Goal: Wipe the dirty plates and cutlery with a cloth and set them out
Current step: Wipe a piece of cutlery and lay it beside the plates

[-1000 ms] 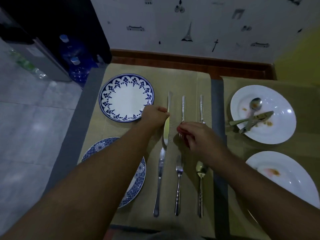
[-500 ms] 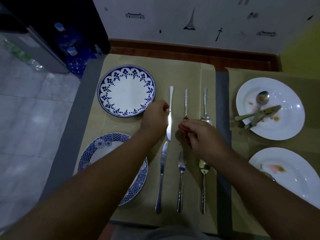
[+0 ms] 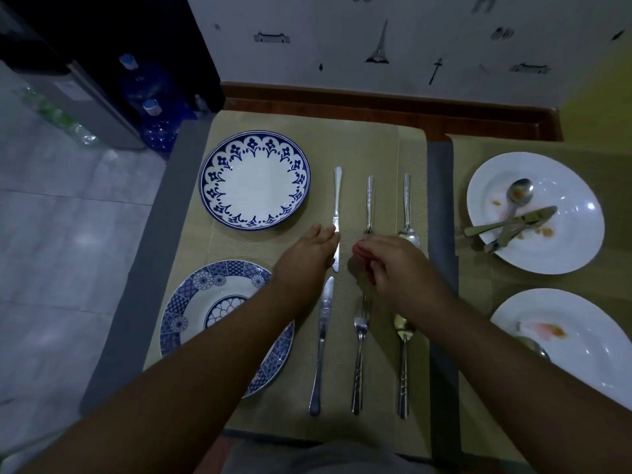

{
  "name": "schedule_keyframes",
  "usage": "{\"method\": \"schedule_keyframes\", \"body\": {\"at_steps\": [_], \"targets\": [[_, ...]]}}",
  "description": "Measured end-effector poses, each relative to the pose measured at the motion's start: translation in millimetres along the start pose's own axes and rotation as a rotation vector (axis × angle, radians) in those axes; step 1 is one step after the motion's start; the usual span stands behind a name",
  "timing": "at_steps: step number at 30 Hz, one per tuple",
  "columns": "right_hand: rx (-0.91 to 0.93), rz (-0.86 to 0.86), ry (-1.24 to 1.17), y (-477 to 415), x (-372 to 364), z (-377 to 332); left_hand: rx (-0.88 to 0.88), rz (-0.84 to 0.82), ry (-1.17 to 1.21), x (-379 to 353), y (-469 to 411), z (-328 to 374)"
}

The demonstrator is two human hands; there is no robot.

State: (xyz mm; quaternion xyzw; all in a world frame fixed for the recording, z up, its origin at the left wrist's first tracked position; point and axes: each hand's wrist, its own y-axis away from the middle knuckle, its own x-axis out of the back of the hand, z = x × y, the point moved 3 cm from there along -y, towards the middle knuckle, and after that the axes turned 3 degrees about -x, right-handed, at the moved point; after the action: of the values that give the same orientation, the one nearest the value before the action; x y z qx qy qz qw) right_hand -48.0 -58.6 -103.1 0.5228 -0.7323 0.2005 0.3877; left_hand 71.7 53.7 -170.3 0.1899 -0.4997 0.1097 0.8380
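Note:
Two rows of clean cutlery lie on the beige mat [image 3: 376, 148]. The far knife [image 3: 337, 206] lies flat, and my left hand [image 3: 307, 254] rests beside its blade with fingers straight, touching it. My right hand [image 3: 393, 265] grips a bunched red cloth [image 3: 359, 252] just right of that, over the far fork [image 3: 369, 203]. A far spoon [image 3: 407, 213] lies further right. Nearer me lie a knife [image 3: 321, 343], a fork [image 3: 359, 350] and a spoon [image 3: 403, 364]. Two blue-patterned plates [image 3: 254, 179] [image 3: 191, 313] sit at left.
On the right mat, a white plate [image 3: 561, 241] holds a dirty spoon, knife and fork [image 3: 513, 224]. A second stained white plate [image 3: 588, 336] sits below it. Blue water bottles [image 3: 150, 94] stand on the floor at upper left. A wall runs behind the table.
My left hand has let go of the far knife, which now lies flat in line with the near one; its fingers have straightened. My right hand still holds the cloth.

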Motion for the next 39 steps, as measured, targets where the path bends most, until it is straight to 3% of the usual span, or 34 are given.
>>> {"method": "schedule_keyframes", "body": {"at_steps": [14, 25, 29, 39], "targets": [[-0.04, 0.041, -0.027, 13, 3, -2, -0.024, 0.031, -0.022, 12, 16, 21], [-0.145, 0.218, 0.01, 114, 51, 34, -0.208, 0.069, 0.051, -6, 43, 138], [-0.265, 0.208, 0.025, 162, 70, 68, -0.252, 0.042, 0.064, -32, 50, 186], [-0.303, 0.173, -0.003, 229, 109, 129, -0.246, -0.034, 0.046, -78, 54, 267]]}}
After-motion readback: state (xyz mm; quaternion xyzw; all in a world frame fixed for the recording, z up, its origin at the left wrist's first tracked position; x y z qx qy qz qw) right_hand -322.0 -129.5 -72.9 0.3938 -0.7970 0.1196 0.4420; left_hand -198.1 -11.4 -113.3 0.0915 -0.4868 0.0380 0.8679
